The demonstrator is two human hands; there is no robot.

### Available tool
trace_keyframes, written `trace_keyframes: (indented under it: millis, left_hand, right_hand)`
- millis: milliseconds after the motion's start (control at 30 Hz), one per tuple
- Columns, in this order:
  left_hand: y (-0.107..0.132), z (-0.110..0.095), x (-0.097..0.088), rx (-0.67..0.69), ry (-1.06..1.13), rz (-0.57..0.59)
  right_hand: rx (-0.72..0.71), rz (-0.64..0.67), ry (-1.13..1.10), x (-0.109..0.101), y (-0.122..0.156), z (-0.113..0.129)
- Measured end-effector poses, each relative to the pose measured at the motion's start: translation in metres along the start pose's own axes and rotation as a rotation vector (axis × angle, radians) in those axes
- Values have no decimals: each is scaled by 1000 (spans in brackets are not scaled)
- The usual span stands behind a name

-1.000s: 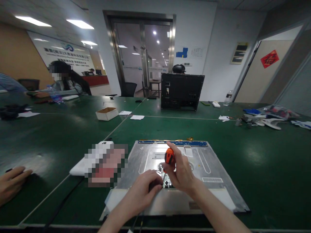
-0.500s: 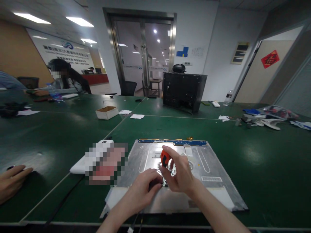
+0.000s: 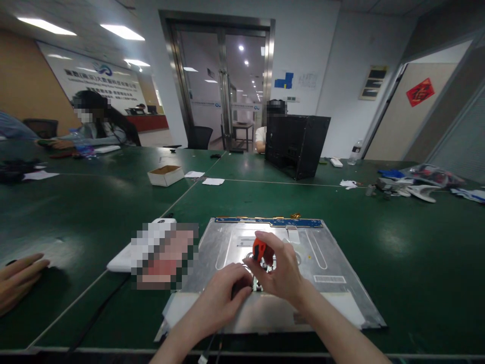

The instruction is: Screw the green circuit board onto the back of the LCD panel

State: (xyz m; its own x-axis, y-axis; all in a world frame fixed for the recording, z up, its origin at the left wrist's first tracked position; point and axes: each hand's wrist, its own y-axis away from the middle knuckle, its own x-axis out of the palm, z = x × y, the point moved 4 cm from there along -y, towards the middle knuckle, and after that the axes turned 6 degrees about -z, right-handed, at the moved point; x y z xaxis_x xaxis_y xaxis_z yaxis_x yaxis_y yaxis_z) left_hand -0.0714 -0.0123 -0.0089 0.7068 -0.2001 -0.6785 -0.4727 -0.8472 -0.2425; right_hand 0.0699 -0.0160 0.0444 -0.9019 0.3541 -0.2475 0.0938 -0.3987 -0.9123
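Note:
A flat silver display panel (image 3: pixel 280 316) lies in front of me, with a blue circuit strip (image 3: pixel 299 223) along its far edge. My right hand (image 3: pixel 282 268) grips the orange and black handle of a screwdriver (image 3: pixel 259 249), held upright over the middle of the panel. Its tip is hidden from view. Just to the left, my left hand (image 3: pixel 229 288) rests on the panel, fingers curled and pinched beside shiny metal parts (image 3: pixel 258 285) at the screwdriver's lower end. What those fingers hold, if anything, is hidden.
Left of the panel lie a white device (image 3: pixel 121 260) and a blurred-out item (image 3: pixel 166 258). Another person's hand (image 3: pixel 22 280) rests at the left edge. Farther back stand a small open box (image 3: pixel 165 176) and a black case (image 3: pixel 299 146), with a person behind it. Clutter (image 3: pixel 420 182) lies at right.
The screwdriver handle and my right fingers have turned and shifted slightly. My left hand keeps its place. The black case at the back has swung round to the right, with a person now showing behind it.

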Motion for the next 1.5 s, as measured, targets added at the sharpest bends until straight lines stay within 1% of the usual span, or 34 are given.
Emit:
trace_keyframes:
  millis: [200, 467, 667, 800, 900, 1100, 1333, 1500]
  left_hand:
    - [0, -2, -1, 27, 14, 4]
    - [1, 0, -1, 11, 28, -17]
    - [1, 5, 0, -3, 12, -36]
    - [-1, 4, -1, 11, 14, -29]
    - [-2, 1, -2, 29, 10, -22]
    - [-2, -2, -3, 25, 8, -15]
    - [-1, 2, -2, -27, 8, -28]
    - [-1, -1, -3, 6, 6, -27]
  right_hand:
    - [-6, 80, -90, 0, -4, 5]
    - [-39, 3, 14, 2, 1, 3]
    - [-49, 21, 0, 2, 0, 2]
    - [-54, 29, -32, 0, -1, 6]
    - [-43, 25, -11, 0, 1, 6]
    - [-33, -25, 74, 1, 4, 0]
    - [-53, 0, 66, -1, 0, 4]
    - [-44, 22, 12, -2, 0, 6]
